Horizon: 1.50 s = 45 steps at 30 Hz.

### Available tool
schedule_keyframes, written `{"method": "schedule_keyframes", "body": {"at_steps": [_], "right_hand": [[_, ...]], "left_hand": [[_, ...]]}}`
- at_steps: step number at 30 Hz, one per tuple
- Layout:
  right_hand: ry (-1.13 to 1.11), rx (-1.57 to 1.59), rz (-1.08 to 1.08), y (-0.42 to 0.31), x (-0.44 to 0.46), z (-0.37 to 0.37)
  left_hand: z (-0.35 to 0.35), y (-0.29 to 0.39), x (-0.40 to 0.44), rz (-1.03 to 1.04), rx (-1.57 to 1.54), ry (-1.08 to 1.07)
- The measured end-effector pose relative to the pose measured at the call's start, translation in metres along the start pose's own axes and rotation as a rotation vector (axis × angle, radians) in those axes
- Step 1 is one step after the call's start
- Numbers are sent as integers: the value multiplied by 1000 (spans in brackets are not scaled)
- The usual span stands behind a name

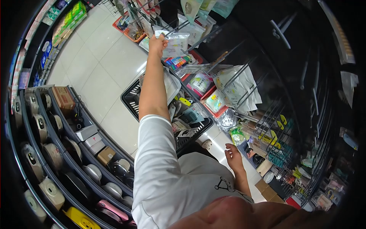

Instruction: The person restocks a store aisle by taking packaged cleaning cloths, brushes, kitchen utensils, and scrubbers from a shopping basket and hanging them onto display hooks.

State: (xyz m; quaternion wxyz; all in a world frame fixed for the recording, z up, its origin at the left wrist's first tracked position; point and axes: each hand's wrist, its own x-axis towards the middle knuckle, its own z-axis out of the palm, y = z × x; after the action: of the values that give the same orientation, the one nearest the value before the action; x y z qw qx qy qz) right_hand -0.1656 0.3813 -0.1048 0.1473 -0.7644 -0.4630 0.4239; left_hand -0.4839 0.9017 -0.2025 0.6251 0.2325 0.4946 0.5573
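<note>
My left hand (158, 42) is stretched out to the hanging goods, fingers closed at the upper left edge of a white plastic packet (175, 45) beside the metal hooks. Below that arm, a black basket (130, 100) holds clear packaging, a yellow item (184, 101) and several other packs. Low at my side, my right hand (233, 155) has loosely curled fingers, somewhat apart, with nothing in them. It is near a green and white pack (238, 135) on the shelf edge.
On the right, a dark rack bears long metal hooks (281, 34) and a large white packet (240, 88). Red trays (216, 108) line its base. At the left, curved shelves (100, 154) hold pans, boxes and appliances. Tiled floor (91, 72) lies between.
</note>
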Motion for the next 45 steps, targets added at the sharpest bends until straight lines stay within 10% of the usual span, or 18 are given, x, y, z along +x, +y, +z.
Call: {"method": "schedule_keyframes", "body": {"at_steps": [19, 29, 36, 45], "right_hand": [[-21, -6, 12, 16, 6, 1], [-46, -2, -56, 10, 18, -3], [-67, -27, -84, 13, 18, -2], [-39, -15, -78, 14, 10, -6]], "left_hand": [[0, 0, -14, 199, -167, -19], [-168, -15, -125, 374, 713, 353], [-160, -49, -143, 361, 1274, 423], [-173, -26, -184, 361, 1115, 485]]}}
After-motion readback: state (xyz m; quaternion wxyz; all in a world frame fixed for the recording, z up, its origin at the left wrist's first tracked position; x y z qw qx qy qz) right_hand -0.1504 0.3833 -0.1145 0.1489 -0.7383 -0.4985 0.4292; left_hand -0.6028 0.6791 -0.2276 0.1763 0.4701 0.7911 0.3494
